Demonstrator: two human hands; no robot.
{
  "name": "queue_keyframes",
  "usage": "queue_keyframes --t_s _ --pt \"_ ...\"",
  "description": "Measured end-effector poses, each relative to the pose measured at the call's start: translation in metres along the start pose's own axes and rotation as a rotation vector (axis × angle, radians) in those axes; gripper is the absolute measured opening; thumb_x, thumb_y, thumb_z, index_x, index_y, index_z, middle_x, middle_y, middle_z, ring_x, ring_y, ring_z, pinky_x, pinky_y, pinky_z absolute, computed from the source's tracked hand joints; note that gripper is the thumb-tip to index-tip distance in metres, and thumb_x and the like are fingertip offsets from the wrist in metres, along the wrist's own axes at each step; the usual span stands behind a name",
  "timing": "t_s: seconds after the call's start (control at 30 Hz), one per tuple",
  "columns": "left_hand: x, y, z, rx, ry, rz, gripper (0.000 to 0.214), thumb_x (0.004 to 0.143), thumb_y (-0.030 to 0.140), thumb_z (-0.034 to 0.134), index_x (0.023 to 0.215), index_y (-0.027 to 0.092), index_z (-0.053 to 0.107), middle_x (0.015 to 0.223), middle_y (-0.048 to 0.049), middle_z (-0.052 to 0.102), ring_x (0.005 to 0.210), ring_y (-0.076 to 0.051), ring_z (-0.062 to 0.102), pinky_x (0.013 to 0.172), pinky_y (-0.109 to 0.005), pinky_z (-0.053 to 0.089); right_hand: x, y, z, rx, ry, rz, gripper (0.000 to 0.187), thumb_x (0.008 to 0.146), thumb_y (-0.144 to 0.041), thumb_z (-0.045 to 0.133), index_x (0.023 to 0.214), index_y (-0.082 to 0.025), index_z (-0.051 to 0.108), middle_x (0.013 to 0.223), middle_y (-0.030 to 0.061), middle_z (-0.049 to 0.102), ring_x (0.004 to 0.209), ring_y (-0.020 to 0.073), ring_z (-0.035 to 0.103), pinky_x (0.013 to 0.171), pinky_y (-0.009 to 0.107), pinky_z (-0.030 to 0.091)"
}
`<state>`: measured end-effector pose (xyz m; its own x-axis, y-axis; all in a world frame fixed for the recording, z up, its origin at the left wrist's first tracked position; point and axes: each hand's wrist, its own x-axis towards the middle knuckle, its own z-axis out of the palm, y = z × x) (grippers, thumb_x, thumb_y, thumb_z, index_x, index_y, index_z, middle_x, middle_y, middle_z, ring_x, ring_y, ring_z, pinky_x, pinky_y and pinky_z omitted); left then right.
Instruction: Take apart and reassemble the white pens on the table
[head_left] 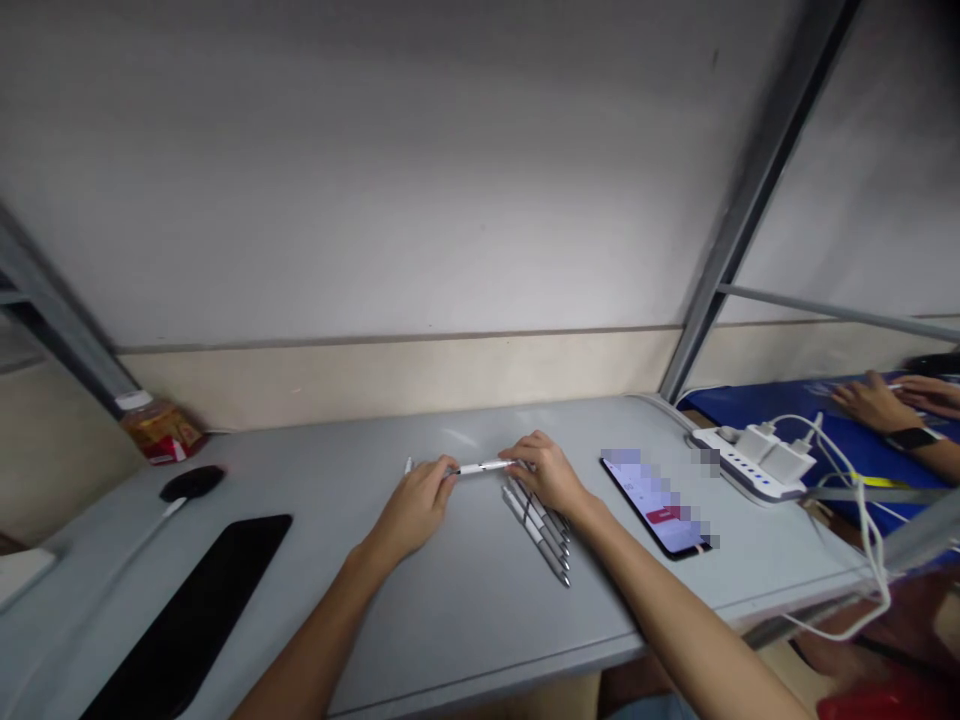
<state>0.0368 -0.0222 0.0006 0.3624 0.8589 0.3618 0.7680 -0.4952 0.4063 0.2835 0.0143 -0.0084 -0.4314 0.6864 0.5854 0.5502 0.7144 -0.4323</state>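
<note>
A white pen (482,467) lies level between my two hands, just above the grey desk. My left hand (417,508) pinches its left end, and my right hand (546,472) pinches its right end. Below and partly behind my right hand, several grey-and-silver pens (541,538) lie side by side on the desk, tips toward me. A small white piece (409,466) shows just beyond my left fingers; what it is I cannot make out.
A lit phone (652,505) lies to the right, near a white power strip (750,462) with plugs and cables. Left are a dark flat pad (195,620), a black round puck with a cable (192,484) and a bottle (161,428). Another person's hands (877,402) work at the far right.
</note>
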Motion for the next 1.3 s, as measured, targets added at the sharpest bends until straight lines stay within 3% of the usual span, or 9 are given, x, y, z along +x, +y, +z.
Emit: queue_keyframes --t_s 0.5,0.77,0.93,1.0,1.07,1.13,1.2,1.23,1.3 --pt "-0.002 0.004 -0.002 -0.083 -0.045 -0.004 0.030 0.097 0.035 0.031 0.090 0.020 0.055 0.084 -0.0024 0.060 0.078 -0.017 0.056 0.073 -0.031 0.043 0.003 -0.013 -0.010 0.232 0.058 0.035 0.016 0.082 -0.026 0.067 0.097 -0.022 0.073 0.087 0.0065 0.069 0.081 0.0194 0.057 0.075 0.033 0.045" --pt "-0.002 0.005 0.000 -0.101 -0.057 0.025 0.029 0.097 0.034 0.032 0.089 0.020 0.056 0.085 -0.0026 0.060 0.077 -0.017 0.054 0.073 -0.031 0.043 0.003 -0.022 -0.011 0.282 0.011 0.077 0.018 0.084 -0.033 0.064 0.094 -0.020 0.073 0.082 0.0060 0.067 0.074 0.0169 0.054 0.069 0.029 0.042" --pt "-0.002 0.004 -0.003 -0.054 -0.010 0.081 0.027 0.097 0.032 0.033 0.099 0.021 0.059 0.092 -0.0046 0.060 0.087 -0.019 0.053 0.081 -0.034 0.043 0.002 -0.020 -0.010 0.331 -0.169 0.275 0.050 0.093 -0.047 0.041 0.064 -0.014 0.065 0.053 -0.0019 0.047 0.051 0.0102 0.040 0.051 0.023 0.031" --pt "-0.001 0.002 -0.003 -0.026 -0.001 0.087 0.028 0.097 0.031 0.033 0.099 0.021 0.059 0.092 -0.0049 0.060 0.088 -0.019 0.052 0.082 -0.035 0.042 0.002 -0.020 -0.012 0.381 -0.174 0.292 0.044 0.090 -0.048 0.046 0.073 -0.014 0.066 0.056 -0.0027 0.047 0.053 0.0101 0.042 0.052 0.022 0.032" --pt "-0.001 0.000 -0.003 -0.008 0.001 0.087 0.028 0.097 0.032 0.032 0.098 0.021 0.059 0.092 -0.0048 0.060 0.088 -0.019 0.052 0.083 -0.035 0.042 0.002 -0.021 -0.015 0.444 -0.158 0.247 0.033 0.081 -0.045 0.062 0.096 -0.016 0.066 0.068 -0.0020 0.055 0.061 0.0113 0.049 0.056 0.021 0.037" --pt "-0.001 0.000 -0.003 -0.002 0.002 0.081 0.028 0.097 0.032 0.032 0.098 0.021 0.058 0.093 -0.0043 0.060 0.089 -0.019 0.052 0.084 -0.035 0.042 0.003 -0.021 -0.016 0.460 -0.162 0.215 0.036 0.077 -0.041 0.068 0.103 -0.017 0.064 0.074 -0.0012 0.058 0.064 0.0117 0.051 0.058 0.021 0.038" --pt "-0.001 0.001 -0.003 -0.012 0.003 0.077 0.029 0.097 0.032 0.032 0.098 0.022 0.058 0.092 -0.0037 0.060 0.090 -0.019 0.052 0.085 -0.035 0.041 0.002 -0.021 -0.015 0.424 -0.207 0.254 0.031 0.085 -0.044 0.056 0.085 -0.015 0.067 0.064 -0.0014 0.055 0.057 0.0108 0.047 0.054 0.021 0.036" --pt "-0.002 0.002 -0.003 -0.021 0.004 0.077 0.029 0.097 0.033 0.031 0.099 0.022 0.058 0.093 -0.0035 0.060 0.090 -0.019 0.052 0.086 -0.035 0.041 0.002 -0.020 -0.014 0.405 -0.228 0.285 0.039 0.090 -0.045 0.047 0.075 -0.014 0.066 0.057 -0.0017 0.052 0.052 0.0104 0.045 0.052 0.022 0.035" --pt "-0.002 0.004 -0.004 -0.037 0.010 0.077 0.030 0.098 0.033 0.030 0.100 0.022 0.058 0.093 -0.0035 0.059 0.091 -0.019 0.052 0.087 -0.035 0.041 0.002 -0.020 -0.012 0.390 -0.232 0.318 0.044 0.092 -0.047 0.042 0.074 -0.014 0.065 0.054 -0.0024 0.049 0.050 0.0101 0.043 0.050 0.022 0.034"
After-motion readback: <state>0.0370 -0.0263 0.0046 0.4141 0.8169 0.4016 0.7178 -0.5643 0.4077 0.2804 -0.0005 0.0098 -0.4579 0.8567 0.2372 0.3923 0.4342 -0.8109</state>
